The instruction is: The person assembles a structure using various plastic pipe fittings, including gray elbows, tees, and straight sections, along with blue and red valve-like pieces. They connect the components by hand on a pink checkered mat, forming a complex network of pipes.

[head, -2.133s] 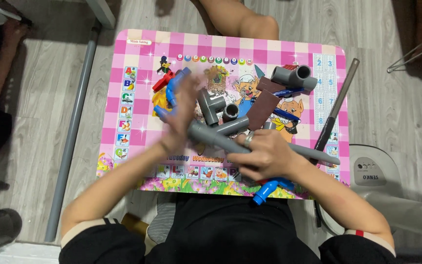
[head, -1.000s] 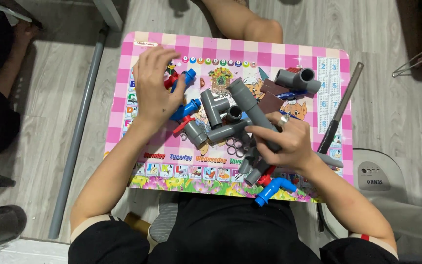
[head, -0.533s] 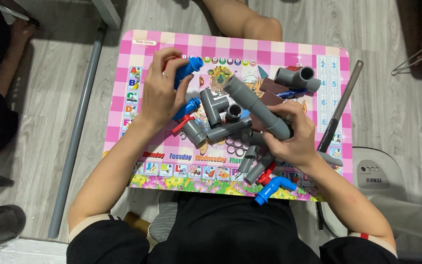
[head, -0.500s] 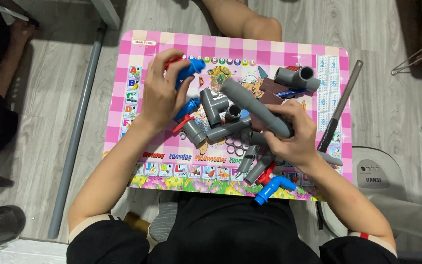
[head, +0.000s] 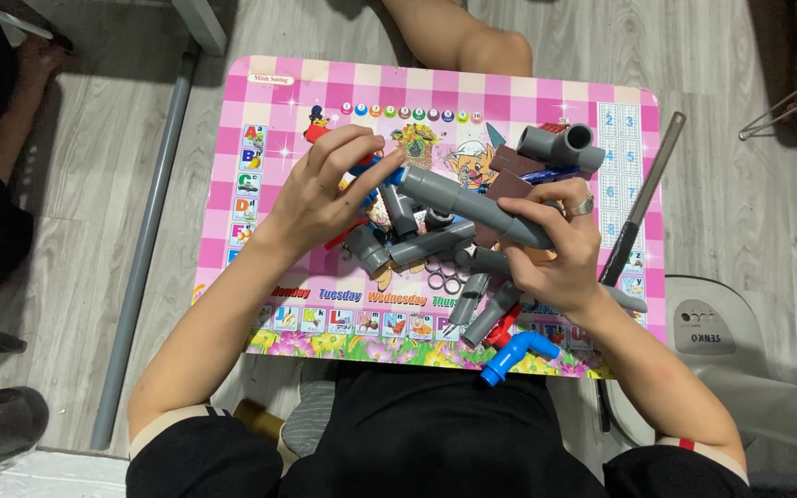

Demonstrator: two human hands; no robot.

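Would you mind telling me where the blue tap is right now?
In the head view the blue tap lies at the near edge of the pink table, just below the right hand.

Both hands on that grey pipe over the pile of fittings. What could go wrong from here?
1. The right hand grips the long grey pipe at one end only; the free end, by the left hand, may swing down and scatter the grey fittings beneath.
2. The blue tap lies at the near edge of the pink table; a nudge from the right forearm could knock it off.
3. The grey tee rests on other parts and may roll.
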